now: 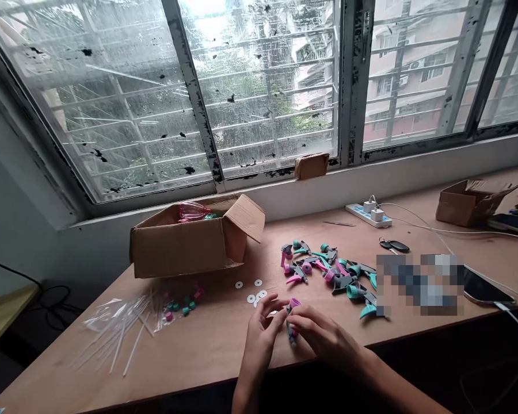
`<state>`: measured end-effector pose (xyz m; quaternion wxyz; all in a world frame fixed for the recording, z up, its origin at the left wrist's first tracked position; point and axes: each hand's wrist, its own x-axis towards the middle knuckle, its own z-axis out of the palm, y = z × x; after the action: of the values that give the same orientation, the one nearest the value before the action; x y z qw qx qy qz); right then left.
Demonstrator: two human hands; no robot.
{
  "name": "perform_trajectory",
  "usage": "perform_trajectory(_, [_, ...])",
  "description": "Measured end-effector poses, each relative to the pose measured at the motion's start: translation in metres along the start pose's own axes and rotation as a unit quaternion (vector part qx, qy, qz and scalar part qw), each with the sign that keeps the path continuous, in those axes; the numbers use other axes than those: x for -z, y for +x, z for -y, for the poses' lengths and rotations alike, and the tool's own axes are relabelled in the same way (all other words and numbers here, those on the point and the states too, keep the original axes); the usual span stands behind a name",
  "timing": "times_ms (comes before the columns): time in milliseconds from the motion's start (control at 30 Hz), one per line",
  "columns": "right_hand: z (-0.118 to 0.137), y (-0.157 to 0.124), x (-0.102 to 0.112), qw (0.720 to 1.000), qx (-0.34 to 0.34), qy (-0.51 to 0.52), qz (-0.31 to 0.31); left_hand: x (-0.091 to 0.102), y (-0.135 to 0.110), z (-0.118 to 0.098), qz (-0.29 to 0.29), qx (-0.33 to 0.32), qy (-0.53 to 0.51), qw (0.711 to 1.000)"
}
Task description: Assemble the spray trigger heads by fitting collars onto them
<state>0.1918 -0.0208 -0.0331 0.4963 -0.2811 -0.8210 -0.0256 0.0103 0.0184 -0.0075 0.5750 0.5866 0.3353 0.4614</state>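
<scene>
Between my two hands is a grey and pink trigger spray head (pixel 290 329), tilted, with its pink collar at the top. My right hand (pixel 323 330) is closed on it, thumb and fingers pinched along its side. My left hand (pixel 263 328) has its fingers curled and its thumb tip against the other side; its grip is partly hidden. Several white washers (pixel 251 298) lie just beyond my left hand. More trigger spray heads (pixel 297 272), in pink, teal and grey, lie in a loose pile behind my right hand.
An open cardboard box (pixel 185 253) stands at the back left. Before it lie white tubes (pixel 120 345), a clear plastic bag (pixel 107 313) and small caps (pixel 185 310). Rightward are a power strip (pixel 358 211), keys (pixel 395 246), a phone (pixel 487 286) with its cable, and a smaller box (pixel 457 204).
</scene>
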Motion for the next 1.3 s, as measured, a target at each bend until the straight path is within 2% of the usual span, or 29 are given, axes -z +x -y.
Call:
perform_trajectory(67, [-0.002, 0.001, -0.001, 1.000, -0.017, 0.013, -0.006, -0.002, -0.003, -0.005, 0.004, -0.012, 0.043, 0.999])
perform_trajectory(200, [-0.009, 0.002, -0.003, 0.997, -0.060, 0.027, -0.039, -0.007, -0.011, -0.012, 0.102, -0.031, 0.124, 0.987])
perform_trajectory(267, [-0.012, 0.004, -0.003, 0.993, -0.083, 0.035, -0.074, -0.010, -0.012, -0.013, 0.130, -0.042, 0.145, 0.980])
perform_trajectory(333, [-0.014, 0.005, -0.002, 0.989, -0.098, 0.050, -0.101, -0.012, -0.011, -0.011, 0.128, -0.050, 0.151, 0.979])
perform_trajectory(400, [-0.015, 0.006, -0.001, 0.987, -0.102, 0.071, -0.103, -0.014, -0.009, -0.009, 0.115, -0.053, 0.160, 0.979])
perform_trajectory(567, [-0.012, 0.006, 0.002, 0.987, -0.109, 0.118, -0.030, -0.018, -0.007, -0.006, 0.101, -0.067, 0.187, 0.975])
perform_trajectory(633, [-0.010, 0.003, 0.003, 0.989, -0.105, 0.101, -0.027, -0.018, -0.006, -0.002, 0.072, -0.076, 0.179, 0.978])
perform_trajectory(700, [-0.010, -0.001, 0.003, 0.988, -0.118, 0.059, -0.080, -0.014, -0.003, 0.002, 0.014, -0.069, 0.160, 0.985])
perform_trajectory(767, [-0.011, -0.003, 0.003, 0.974, -0.164, 0.018, -0.153, -0.008, 0.000, 0.007, -0.076, -0.055, 0.114, 0.989])
perform_trajectory(833, [-0.013, -0.002, 0.002, 0.961, -0.220, -0.006, -0.166, -0.001, 0.002, 0.009, -0.171, -0.053, 0.045, 0.983])
perform_trajectory(867, [-0.014, 0.000, 0.002, 0.962, -0.235, -0.011, -0.136, 0.002, 0.003, 0.010, -0.211, -0.057, 0.013, 0.976])
perform_trajectory(933, [-0.015, 0.005, 0.001, 0.977, -0.214, -0.013, -0.018, 0.006, 0.003, 0.009, -0.264, -0.066, -0.030, 0.962])
perform_trajectory(1000, [-0.015, 0.009, 0.000, 0.981, -0.158, -0.010, 0.113, 0.007, 0.003, 0.007, -0.279, -0.066, -0.046, 0.957])
perform_trajectory(1067, [-0.013, 0.012, -0.001, 0.972, -0.121, -0.010, 0.200, 0.005, 0.001, 0.005, -0.274, -0.058, -0.053, 0.959])
perform_trajectory(1133, [-0.010, 0.014, -0.001, 0.967, -0.117, -0.014, 0.227, 0.003, 0.001, 0.004, -0.265, -0.049, -0.061, 0.961])
perform_trajectory(1300, [-0.004, 0.017, 0.005, 0.965, -0.147, 0.004, 0.216, 0.001, 0.001, 0.007, -0.262, -0.038, -0.076, 0.961])
